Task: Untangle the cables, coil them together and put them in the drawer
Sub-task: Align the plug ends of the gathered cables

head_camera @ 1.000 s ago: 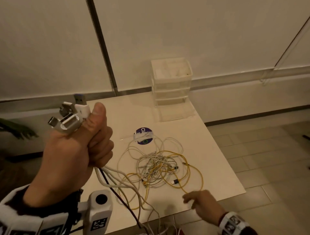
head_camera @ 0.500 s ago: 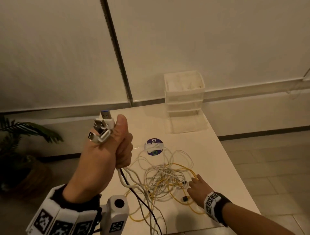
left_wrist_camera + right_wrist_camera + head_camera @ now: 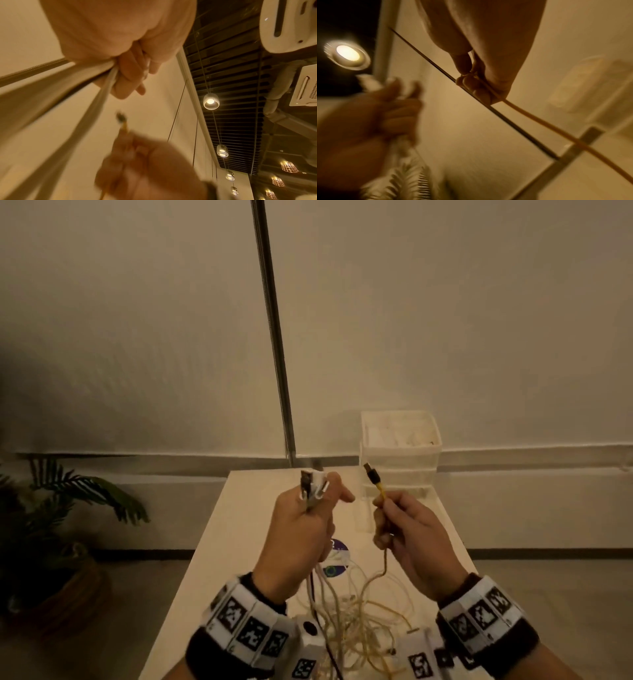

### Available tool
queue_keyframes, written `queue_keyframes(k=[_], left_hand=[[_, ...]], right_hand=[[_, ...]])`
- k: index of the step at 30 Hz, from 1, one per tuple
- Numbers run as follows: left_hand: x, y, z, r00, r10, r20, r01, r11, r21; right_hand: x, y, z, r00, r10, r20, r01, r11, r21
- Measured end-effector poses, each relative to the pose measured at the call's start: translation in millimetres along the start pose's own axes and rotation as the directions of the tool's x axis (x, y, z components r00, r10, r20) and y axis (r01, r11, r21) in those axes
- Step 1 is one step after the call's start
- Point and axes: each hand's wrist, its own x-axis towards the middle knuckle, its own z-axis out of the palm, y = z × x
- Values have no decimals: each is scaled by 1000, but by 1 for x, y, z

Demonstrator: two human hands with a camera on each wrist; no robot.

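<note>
My left hand (image 3: 301, 529) is raised over the white table (image 3: 239, 525) and grips a bundle of white and black cables, their USB plugs (image 3: 310, 484) sticking up above the fist. The left wrist view shows its fingers (image 3: 130, 75) curled round the white cables (image 3: 96, 108). My right hand (image 3: 400, 525) pinches the yellow cable (image 3: 381, 493) just below its plug (image 3: 370, 470), held upright beside the left hand. In the right wrist view the yellow cable (image 3: 539, 121) runs out from under the curled fingers (image 3: 476, 88). A loose tangle of cables (image 3: 352, 621) hangs down to the table.
A translucent drawer unit (image 3: 399, 453) stands at the table's far right end by the wall. A round purple sticker (image 3: 337, 559) lies on the tabletop. A potted plant (image 3: 68, 508) stands on the floor to the left. A metal pole (image 3: 274, 337) rises behind the table.
My right hand has left the table, picked up the yellow cable's end and lifted it beside my left hand. The head view has tilted upward.
</note>
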Motion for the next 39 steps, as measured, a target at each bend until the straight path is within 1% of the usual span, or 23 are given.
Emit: queue_keyframes(k=[1,3,5,7,9,13,15,17,19,21,22,25,28,30,31,32,33,34,35,36,37,38,39], left_hand=[[4,-3,3,999,-13,-30,12,1000,-26],[9,-9,6,998,-17,-62,13,998,-62],[10,-13,5,1000,-4,-24,2,996,-91],[9,-11,2,1000,-7,7,8,991,-134],[9,-9,-1,1000,-27,4,27,988,-152],[9,-9,-2,999,-31,11,32,990,-139],[10,-10,-2,999,-35,-1,34,989,-142],[13,-14,-3,999,-36,-4,36,994,-107],[18,-13,-7,1000,-17,-26,15,996,-83],[25,-8,-18,997,1,-77,-8,995,-98],[29,-4,-25,996,6,-93,-16,994,-104],[38,10,-48,990,25,-137,-45,988,-147],[45,22,-75,983,38,-182,-92,950,-299],[47,33,-96,986,18,-167,-80,925,-372],[46,37,-106,989,19,-144,-73,922,-381],[45,41,-113,994,25,-111,-63,933,-354],[42,42,-116,997,31,-72,-50,959,-278],[38,42,-113,999,30,-14,-32,987,-158],[34,40,-106,998,29,63,-30,1000,8],[29,35,-95,988,26,151,-55,981,185],[25,28,-82,973,20,230,-95,942,322],[21,19,-71,963,21,268,-132,905,405],[19,11,-60,960,31,278,-159,878,451]], right_hand=[[-6,-7,16,999,-32,41,30,999,30],[-17,-16,44,989,-123,79,126,991,-35],[-28,-22,63,971,-226,78,236,958,-161],[-34,-26,72,957,-289,40,290,925,-244],[-34,-27,75,949,-315,7,303,908,-289],[-29,-18,78,951,-310,-23,285,899,-333],[-25,-13,80,942,-333,-28,301,881,-366],[-22,-9,80,930,-364,-44,318,860,-398],[-22,-5,79,903,-428,-31,358,791,-497],[-27,0,78,876,-482,11,396,707,-586],[-30,3,76,875,-483,27,403,697,-593],[-36,16,60,923,-373,97,363,758,-542],[-33,27,30,957,-174,232,287,687,-668],[-28,32,6,963,-30,267,219,663,-716],[-25,32,-4,965,15,261,187,656,-731],[-22,31,-11,968,31,249,170,648,-742],[-18,27,-14,970,18,241,174,641,-748],[-15,22,-14,971,-9,241,190,642,-743],[-11,17,-12,969,-35,245,208,653,-728],[-6,10,-7,966,-50,255,222,669,-710],[-2,4,-2,962,-52,267,230,680,-696],[2,-2,4,956,-47,289,242,684,-689],[6,-7,11,949,-41,313,256,680,-687]])
